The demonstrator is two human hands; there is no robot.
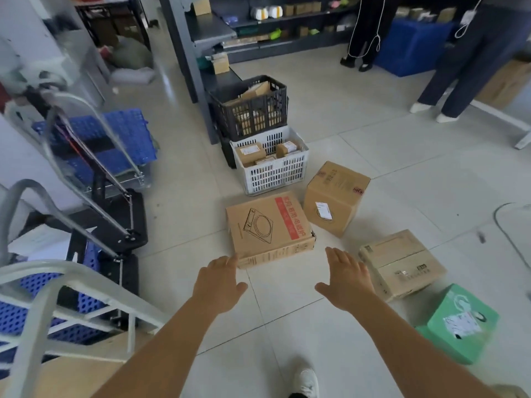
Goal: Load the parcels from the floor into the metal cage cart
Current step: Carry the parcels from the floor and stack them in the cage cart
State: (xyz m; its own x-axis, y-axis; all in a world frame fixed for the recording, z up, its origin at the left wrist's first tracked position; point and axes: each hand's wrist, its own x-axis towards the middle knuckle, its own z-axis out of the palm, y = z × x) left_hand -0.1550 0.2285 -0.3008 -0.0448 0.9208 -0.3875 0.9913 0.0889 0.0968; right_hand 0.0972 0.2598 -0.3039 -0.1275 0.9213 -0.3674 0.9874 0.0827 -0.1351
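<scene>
— What are the hands doing?
— Both reach out flat, fingers straight, holding nothing. The left hand (220, 280) has its fingertips at the near left corner of the flat cooker box (268, 228); the right hand (346, 278) hovers over bare floor just beside it.
— And the other parcels?
— All on the floor: a tall brown box (334, 198) behind, a low taped box (402, 264) to the right, a green box (459, 321) nearest. The metal cage cart (43, 294) stands at the left
</scene>
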